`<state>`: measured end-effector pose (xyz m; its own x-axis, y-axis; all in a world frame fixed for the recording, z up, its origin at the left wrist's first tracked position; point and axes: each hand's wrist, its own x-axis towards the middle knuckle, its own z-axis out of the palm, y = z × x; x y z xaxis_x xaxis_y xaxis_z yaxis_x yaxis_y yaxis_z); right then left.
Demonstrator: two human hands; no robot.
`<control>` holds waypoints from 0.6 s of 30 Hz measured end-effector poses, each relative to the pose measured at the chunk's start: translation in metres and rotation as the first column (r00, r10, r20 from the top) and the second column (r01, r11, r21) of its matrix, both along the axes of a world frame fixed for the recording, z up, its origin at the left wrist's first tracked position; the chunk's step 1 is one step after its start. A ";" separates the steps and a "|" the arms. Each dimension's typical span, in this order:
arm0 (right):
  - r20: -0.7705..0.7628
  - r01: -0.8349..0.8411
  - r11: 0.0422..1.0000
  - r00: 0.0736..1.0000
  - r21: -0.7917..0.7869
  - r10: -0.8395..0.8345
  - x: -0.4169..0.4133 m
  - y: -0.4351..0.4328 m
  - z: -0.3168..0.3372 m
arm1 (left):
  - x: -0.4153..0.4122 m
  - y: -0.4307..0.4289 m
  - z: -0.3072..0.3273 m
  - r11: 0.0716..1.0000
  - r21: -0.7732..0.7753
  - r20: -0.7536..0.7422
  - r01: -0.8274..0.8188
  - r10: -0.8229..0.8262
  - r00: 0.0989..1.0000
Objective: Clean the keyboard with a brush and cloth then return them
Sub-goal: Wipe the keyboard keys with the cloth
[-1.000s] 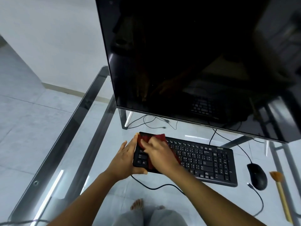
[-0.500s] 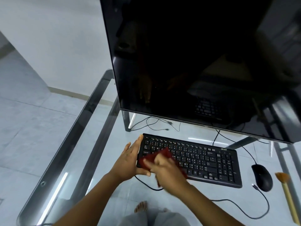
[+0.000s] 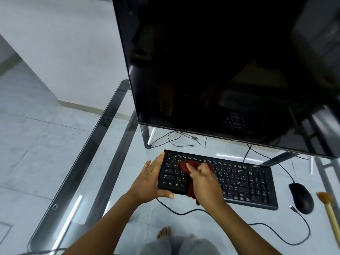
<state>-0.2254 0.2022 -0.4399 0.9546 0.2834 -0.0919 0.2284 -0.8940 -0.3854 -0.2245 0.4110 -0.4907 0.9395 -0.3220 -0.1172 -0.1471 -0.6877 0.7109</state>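
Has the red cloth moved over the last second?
Yes. The red cloth has slid rightward along the keyboard, away from its left end.

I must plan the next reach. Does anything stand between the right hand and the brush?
Yes. The black mouse lies on the glass table between the right end of the keyboard and the brush, so the right hand, holding the red cloth on the keys, would have to pass over it.
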 end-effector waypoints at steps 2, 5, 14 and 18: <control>-0.018 -0.107 0.994 0.994 0.001 0.107 -0.005 0.011 -0.005 | -0.001 -0.001 -0.001 1.000 0.003 0.024 -0.018 0.018 1.000; 0.001 -0.209 0.978 0.978 -0.022 0.209 0.002 0.013 -0.004 | -0.001 -0.002 -0.003 1.000 0.011 0.049 -0.020 0.020 0.999; -0.010 -0.131 0.985 0.991 -0.110 0.131 0.039 0.027 -0.001 | 0.000 -0.004 -0.005 0.999 0.023 0.042 -0.033 0.032 0.999; 0.040 0.134 0.990 0.990 -0.041 -0.133 0.057 0.029 -0.013 | -0.001 -0.004 -0.005 0.999 0.028 0.042 -0.046 0.045 0.998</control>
<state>-0.1680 0.2310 -0.4527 0.9865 0.1498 -0.0656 0.1192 -0.9332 -0.3391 -0.2256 0.4074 -0.4957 0.9573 -0.2758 -0.0864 -0.1442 -0.7148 0.6843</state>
